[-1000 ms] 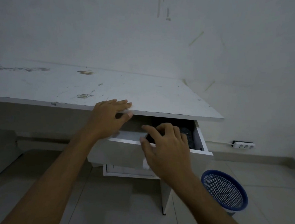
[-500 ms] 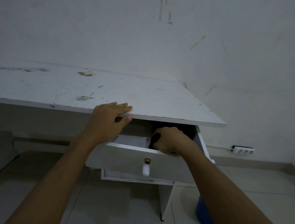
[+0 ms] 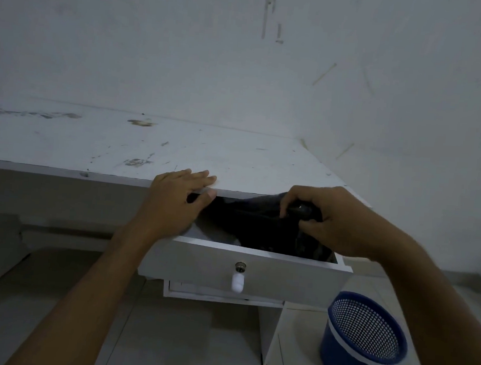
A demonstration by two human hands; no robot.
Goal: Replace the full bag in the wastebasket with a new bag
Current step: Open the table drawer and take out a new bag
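Two hands: left hand (image 3: 174,203) flat on desk edge (image 3: 119,176), right hand (image 3: 325,220) grip clamped on black bag (image 3: 253,223).

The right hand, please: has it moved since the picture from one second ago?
Yes. The right hand has risen from the drawer front toward the desk edge, now gripping a black bag.

New bag (image 3: 256,221) is black plastic, crumpled, partly pulled up out of the open desk drawer, rest still inside. Wastebasket (image 3: 363,340) is blue mesh w/ a white band, upright on the floor right of the desk, no liner.
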